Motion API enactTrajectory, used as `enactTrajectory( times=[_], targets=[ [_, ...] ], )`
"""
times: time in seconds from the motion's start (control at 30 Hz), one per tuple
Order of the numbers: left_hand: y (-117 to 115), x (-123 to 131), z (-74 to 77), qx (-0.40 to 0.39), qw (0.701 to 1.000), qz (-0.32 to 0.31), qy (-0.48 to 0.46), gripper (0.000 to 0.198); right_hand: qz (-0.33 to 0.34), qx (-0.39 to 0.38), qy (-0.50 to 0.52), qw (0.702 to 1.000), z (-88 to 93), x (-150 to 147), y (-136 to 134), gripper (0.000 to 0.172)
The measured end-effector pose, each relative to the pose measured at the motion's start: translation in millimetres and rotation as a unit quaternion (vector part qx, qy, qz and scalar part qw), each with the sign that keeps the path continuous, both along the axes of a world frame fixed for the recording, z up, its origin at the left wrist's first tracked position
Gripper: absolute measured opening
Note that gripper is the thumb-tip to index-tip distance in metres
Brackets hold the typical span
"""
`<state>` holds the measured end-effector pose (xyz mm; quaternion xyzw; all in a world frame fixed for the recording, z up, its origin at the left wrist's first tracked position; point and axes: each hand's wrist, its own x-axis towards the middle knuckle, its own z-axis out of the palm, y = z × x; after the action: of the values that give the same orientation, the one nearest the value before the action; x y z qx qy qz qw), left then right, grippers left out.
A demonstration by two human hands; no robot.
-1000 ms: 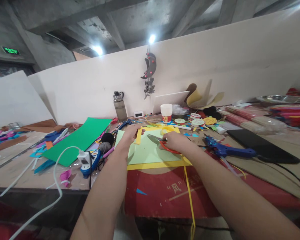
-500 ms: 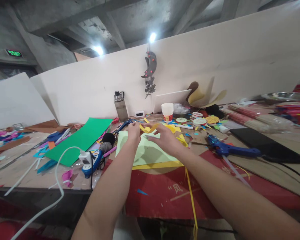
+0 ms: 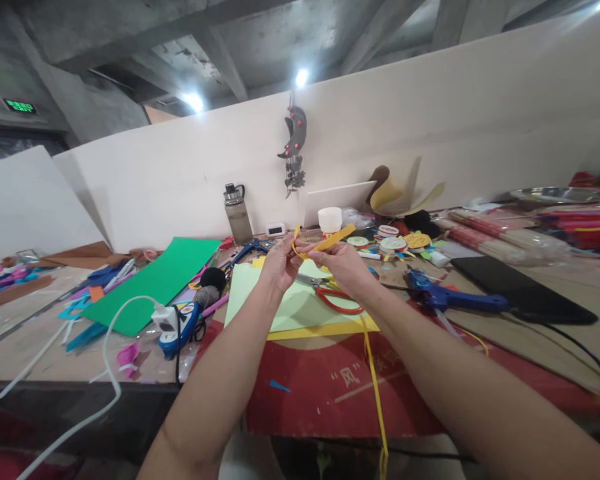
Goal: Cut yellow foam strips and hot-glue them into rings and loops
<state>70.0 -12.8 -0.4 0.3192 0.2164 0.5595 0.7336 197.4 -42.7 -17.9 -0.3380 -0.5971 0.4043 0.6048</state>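
Observation:
My left hand (image 3: 281,262) pinches one end of a narrow yellow strip (image 3: 339,237), which bends up in a small curl at the fingertips. Close beside it, my right hand (image 3: 346,267) has its fingers closed on the same strip, whose free end sticks out to the upper right. Below the hands, scissors with red handles (image 3: 337,309) rest on a pale green sheet (image 3: 260,303); the right hand and wrist partly cover them. Under that sheet a yellow sheet (image 3: 305,332) shows along the front edge. A long thin yellow strip (image 3: 375,387) hangs over the table's front.
At the left lie a green sheet (image 3: 153,283) and a blue power strip (image 3: 180,333) with a white cable. A blue glue gun (image 3: 460,297) and a black flat board (image 3: 525,290) are at the right. Behind stand a bottle (image 3: 238,217) and a white cup (image 3: 329,219).
Both hands have risen slightly and turned, and the yellow strip now points up to the right. The scissors' red handles have come into view on the sheet below my right hand.

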Motion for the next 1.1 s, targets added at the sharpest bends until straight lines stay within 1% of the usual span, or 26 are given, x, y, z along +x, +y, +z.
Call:
enactTrajectory(
  times=[0.07,0.17,0.27,0.33,0.47,0.57,0.67,0.73,0.8,0.87,1.0,1.1],
  targets=[
    [-2,0,3.0,-0.010,1.000,-0.006,0.014,0.011,0.026,-0.018,0.007,0.999,-0.3,2,1,0.019],
    [-2,-1,5.6,-0.005,1.000,0.002,-0.010,0.010,0.064,-0.052,0.090,0.992,-1.2,4,2,0.022],
    [-3,-2,6.3,0.010,0.999,0.022,-0.038,0.010,0.079,-0.066,0.171,0.980,-2.1,2,3,0.025],
    [-5,-2,6.7,0.008,0.999,0.011,-0.042,0.011,0.085,-0.064,0.195,0.975,-1.8,1,3,0.026],
    [-14,-1,10.0,-0.005,0.999,-0.045,-0.022,0.016,0.118,-0.057,0.191,0.973,1.1,2,-1,0.027],
    [-19,-1,14.1,0.004,0.999,-0.039,0.018,0.018,0.129,-0.065,0.134,0.980,3.7,4,-4,0.029],
    [-19,-4,16.5,0.032,0.998,-0.048,0.024,0.018,0.111,-0.066,0.096,0.987,5.9,6,-7,0.034],
    [-16,-6,16.2,0.048,0.996,-0.067,0.019,0.019,0.101,-0.061,0.110,0.987,7.0,7,-7,0.037],
    [-12,-9,14.6,0.061,0.994,-0.082,0.026,0.020,0.106,-0.064,0.135,0.983,7.6,10,-7,0.030],
    [-8,-13,12.8,0.075,0.992,-0.095,0.044,0.021,0.125,-0.075,0.161,0.976,7.7,13,-7,0.025],
    [-6,-18,11.4,0.102,0.979,-0.138,0.111,0.024,0.160,-0.117,0.196,0.960,8.6,15,-8,0.025],
    [-8,-20,12.9,0.118,0.969,-0.149,0.160,0.023,0.179,-0.148,0.208,0.950,10.9,16,-9,0.023]
  ],
)
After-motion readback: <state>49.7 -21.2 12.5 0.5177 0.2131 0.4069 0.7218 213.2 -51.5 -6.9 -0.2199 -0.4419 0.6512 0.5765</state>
